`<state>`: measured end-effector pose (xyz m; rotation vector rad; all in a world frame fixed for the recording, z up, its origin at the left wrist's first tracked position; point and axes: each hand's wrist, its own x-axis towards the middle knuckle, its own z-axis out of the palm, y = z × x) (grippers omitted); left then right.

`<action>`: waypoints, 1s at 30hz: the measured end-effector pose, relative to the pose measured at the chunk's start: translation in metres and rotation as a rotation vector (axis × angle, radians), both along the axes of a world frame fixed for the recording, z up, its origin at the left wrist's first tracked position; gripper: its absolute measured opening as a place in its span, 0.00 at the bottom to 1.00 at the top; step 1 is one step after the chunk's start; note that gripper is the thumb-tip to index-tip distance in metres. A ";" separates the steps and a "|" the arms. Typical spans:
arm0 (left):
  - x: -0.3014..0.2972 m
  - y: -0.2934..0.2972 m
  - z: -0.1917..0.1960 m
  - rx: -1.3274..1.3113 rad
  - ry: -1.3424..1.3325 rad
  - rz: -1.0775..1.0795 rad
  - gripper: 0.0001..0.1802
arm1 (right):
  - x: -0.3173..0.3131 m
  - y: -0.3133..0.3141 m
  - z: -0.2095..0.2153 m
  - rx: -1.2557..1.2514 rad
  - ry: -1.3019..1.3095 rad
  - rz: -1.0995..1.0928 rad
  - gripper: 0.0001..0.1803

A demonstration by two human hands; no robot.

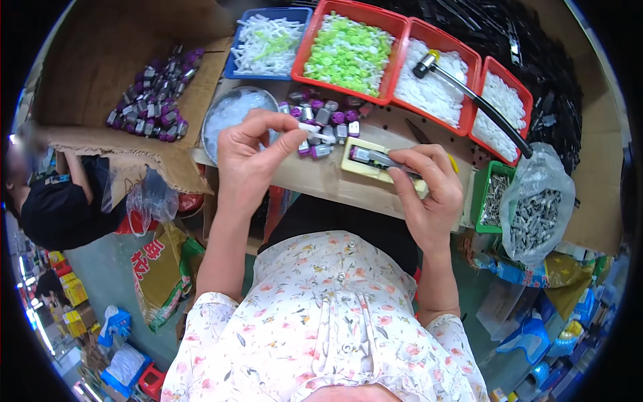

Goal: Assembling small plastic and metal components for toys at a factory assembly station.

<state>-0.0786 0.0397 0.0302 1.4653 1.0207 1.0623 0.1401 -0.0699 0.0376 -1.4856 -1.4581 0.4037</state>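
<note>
A cardboard box (pixel 100 60) at 10 o'clock holds a heap of small purple-capped motors (pixel 155 97), too many to count. At its right edge stands one round metal bowl (pixel 231 110) of clear parts. The left hand (pixel 251 164) is raised above the surface (pixel 321 177), palm toward the body, thumb and forefinger closed on one thin white pin (pixel 313 131) that points toward 3 o'clock. Loose motors (pixel 325 120) lie just beyond the pin; their count cannot be told. At 12 o'clock sit one blue tray (pixel 268 43) and three red trays (pixel 348 50). The right hand (pixel 429 191) lies palm down, fingers curled, pressing one dark motor part (pixel 375 157) onto a pale yellow block (pixel 362 164). One green bin (pixel 492 197) and one clear bag (pixel 536 204) of metal parts stand at 3 o'clock.
</note>
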 end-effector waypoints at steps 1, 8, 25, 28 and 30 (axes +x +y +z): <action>0.008 -0.004 -0.002 -0.001 -0.003 -0.012 0.04 | 0.000 -0.001 -0.002 0.012 0.013 0.010 0.10; 0.045 -0.018 -0.008 -0.274 -0.213 -0.146 0.06 | 0.015 -0.012 -0.009 0.074 0.046 -0.019 0.12; 0.058 -0.027 -0.017 -0.547 -0.365 -0.253 0.07 | 0.021 -0.015 -0.018 0.228 -0.273 -0.017 0.15; 0.058 -0.027 -0.020 -0.550 -0.360 -0.256 0.06 | 0.021 -0.015 -0.017 0.180 -0.143 -0.007 0.17; 0.058 -0.028 -0.022 -0.511 -0.339 -0.247 0.06 | 0.023 -0.015 -0.012 0.122 -0.016 -0.015 0.17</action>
